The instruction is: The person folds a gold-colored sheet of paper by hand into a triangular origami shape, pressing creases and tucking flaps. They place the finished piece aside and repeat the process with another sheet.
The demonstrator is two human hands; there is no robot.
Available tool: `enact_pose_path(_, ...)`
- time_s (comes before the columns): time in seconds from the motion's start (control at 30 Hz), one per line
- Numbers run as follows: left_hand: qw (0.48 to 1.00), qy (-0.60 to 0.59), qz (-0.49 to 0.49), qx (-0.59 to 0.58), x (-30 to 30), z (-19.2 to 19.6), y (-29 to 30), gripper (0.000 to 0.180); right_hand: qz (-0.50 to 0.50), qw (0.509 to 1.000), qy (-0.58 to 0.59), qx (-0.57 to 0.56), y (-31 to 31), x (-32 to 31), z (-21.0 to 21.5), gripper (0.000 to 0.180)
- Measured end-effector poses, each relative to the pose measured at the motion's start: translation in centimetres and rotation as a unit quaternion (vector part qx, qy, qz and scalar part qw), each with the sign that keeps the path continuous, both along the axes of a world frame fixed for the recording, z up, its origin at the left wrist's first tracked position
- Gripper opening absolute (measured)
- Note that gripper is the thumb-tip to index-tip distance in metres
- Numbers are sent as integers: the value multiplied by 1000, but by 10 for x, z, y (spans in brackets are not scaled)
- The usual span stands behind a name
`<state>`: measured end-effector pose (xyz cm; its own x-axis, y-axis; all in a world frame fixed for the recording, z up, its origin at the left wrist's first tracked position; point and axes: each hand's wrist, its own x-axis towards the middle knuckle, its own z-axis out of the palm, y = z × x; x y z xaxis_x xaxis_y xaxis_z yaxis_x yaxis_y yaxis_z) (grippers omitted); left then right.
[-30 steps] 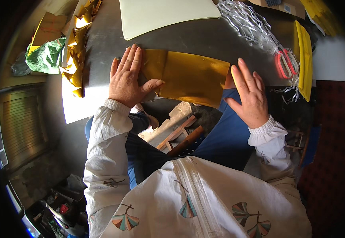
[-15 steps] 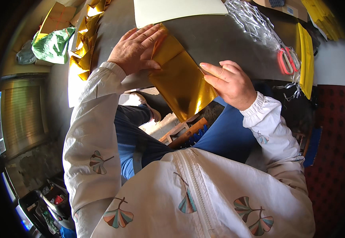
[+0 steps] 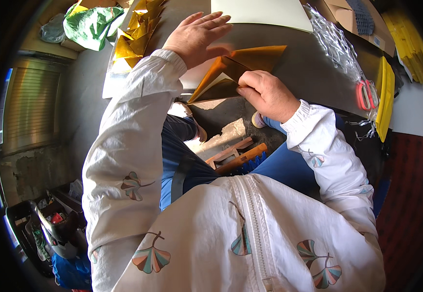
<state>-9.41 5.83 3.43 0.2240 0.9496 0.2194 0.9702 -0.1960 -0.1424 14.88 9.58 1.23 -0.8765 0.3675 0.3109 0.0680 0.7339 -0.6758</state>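
Observation:
A sheet of shiny gold paper, folded into slanting flaps with pointed corners, lies at the dark table's near edge. Its paler underside shows in one fold. My right hand pinches the paper's near right part between thumb and fingers. To the upper left, my left hand has its fingers stretched out and the thumb apart. That thumb reaches close to the paper's upper left edge; whether it touches, I cannot tell. Folded gold paper pieces stand in a row beyond my left forearm.
A pale sheet lies at the table's far side. To the right are silvery strips, red-handled scissors, a long yellow bundle and a cardboard box. A green bag sits far left. Below the table edge are my knees.
The gold sheet, earlier hanging flat over the table edge, is now folded up with pointed flaps. My left hand has come off it; my right fingers have closed on it. The view has shifted.

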Motion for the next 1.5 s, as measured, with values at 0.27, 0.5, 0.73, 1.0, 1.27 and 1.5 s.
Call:
enact_pose_path(0.27,884,-430,126,132,46,-23,-128,28,-18,996,-40,-74,5,-15,4,14)
enact_pose_path(0.5,757,-606,185,160,73,-51,-121,36,-35,987,-99,-121,9,-21,11,17)
enact_pose_path(0.73,873,-427,134,194,63,-57,-123,30,-6,999,-35,-39,2,-15,10,14)
enact_pose_path(1.0,951,-223,53,206,60,-60,-126,21,24,978,-12,209,-14,2,-12,41)
enact_pose_path(1.27,971,-122,67,196,62,-65,-128,33,14,965,-20,260,-20,6,-30,53)
enact_pose_path(1.5,794,-526,278,124,105,-47,-159,23,16,972,-1,235,-16,6,-30,47)
